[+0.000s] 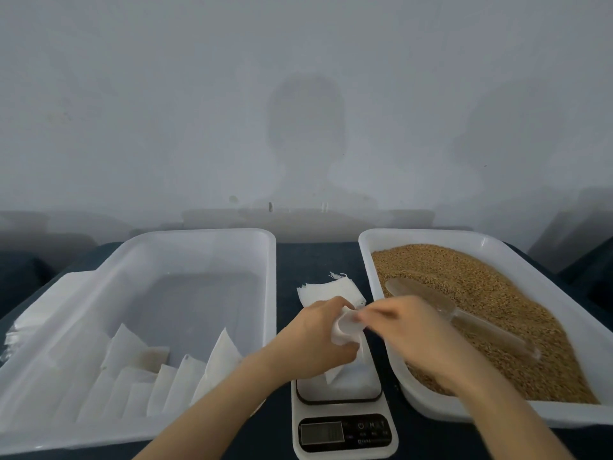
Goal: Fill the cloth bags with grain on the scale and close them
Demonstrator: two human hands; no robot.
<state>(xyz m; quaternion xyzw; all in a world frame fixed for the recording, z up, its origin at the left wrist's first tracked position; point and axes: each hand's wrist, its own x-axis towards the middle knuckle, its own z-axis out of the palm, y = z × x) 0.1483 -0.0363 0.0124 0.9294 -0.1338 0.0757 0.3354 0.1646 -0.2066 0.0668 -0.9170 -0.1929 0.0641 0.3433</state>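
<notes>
Head view: the left hand curls its fingers round a small white cloth bag, held over the white digital kitchen scale. The right hand pinches the bag's upper edge between thumb and fingertips. Golden-brown grain fills the white plastic tray at right, with a clear plastic scoop lying on it.
</notes>
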